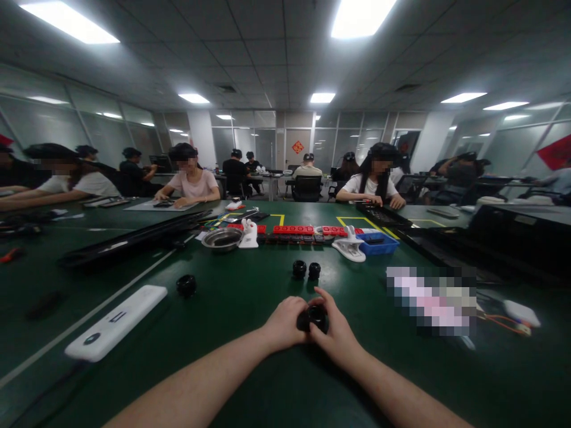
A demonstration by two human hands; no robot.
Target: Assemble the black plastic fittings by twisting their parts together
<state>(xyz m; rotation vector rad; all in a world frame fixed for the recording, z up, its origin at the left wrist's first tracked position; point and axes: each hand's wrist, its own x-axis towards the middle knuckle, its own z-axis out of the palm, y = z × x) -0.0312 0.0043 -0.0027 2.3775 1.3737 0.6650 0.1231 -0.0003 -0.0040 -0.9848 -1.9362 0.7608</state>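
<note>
Left hand (285, 324) and right hand (338, 337) together grip black fitting (314, 315); power bank (116, 322) marking illegible.

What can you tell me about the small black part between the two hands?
The black part is small, round and glossy, like plastic, with a ring-shaped rim around a hollow facing up. It is held just over the green table; contact with it cannot be told. The left hand grips its left side, the right hand wraps its right side and hides the lower edge.

Left hand (285, 324) against right hand (338, 336), curled
</note>
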